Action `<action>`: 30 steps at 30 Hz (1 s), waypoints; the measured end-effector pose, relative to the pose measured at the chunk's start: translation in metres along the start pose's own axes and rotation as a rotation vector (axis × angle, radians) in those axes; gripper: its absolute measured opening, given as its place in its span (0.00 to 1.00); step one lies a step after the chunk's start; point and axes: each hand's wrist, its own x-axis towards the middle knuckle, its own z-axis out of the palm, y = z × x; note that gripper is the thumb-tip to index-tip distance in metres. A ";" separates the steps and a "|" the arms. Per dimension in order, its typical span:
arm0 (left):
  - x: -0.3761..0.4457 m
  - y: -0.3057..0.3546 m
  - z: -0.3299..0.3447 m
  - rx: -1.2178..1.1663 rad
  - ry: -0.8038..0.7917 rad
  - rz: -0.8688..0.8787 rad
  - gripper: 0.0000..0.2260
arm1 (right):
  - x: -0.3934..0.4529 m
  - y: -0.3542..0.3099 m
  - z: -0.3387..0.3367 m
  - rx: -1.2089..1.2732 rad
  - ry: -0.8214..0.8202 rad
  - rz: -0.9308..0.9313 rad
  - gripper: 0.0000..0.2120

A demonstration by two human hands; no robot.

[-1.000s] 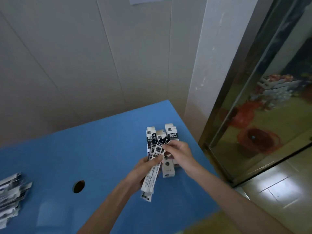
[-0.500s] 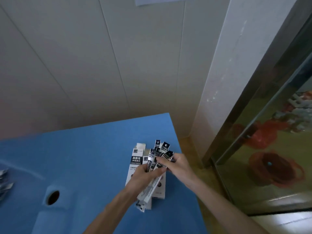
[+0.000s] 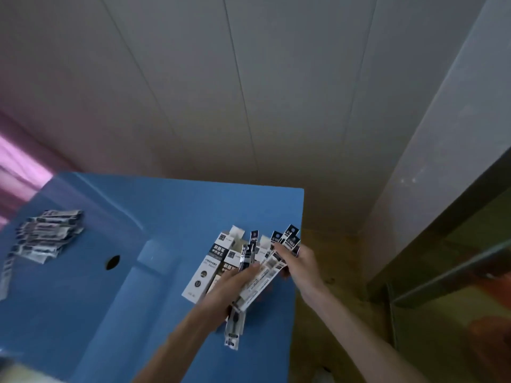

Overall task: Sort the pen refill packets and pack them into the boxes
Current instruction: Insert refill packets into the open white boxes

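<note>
My left hand [image 3: 237,283] grips a fanned bundle of refill packets [image 3: 265,269] near its middle, fingers curled round it, at about 5 o'clock on the blue table [image 3: 171,205]. My right hand [image 3: 301,261] pinches the packet tops at 2 o'clock from the left. Under the fan lie 2 white boxes [image 3: 204,269], flaps open at 12 o'clock. A loose pile of packets [image 3: 47,236] waits at 9 o'clock, well apart. To do this well, I should square the tops with the right, keep the left grip firm, then aim the bundle at 1 box mouth.
</note>
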 end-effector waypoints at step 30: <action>0.000 -0.038 -0.040 0.850 0.594 0.212 0.15 | 0.082 -0.052 0.003 0.493 0.177 0.437 0.05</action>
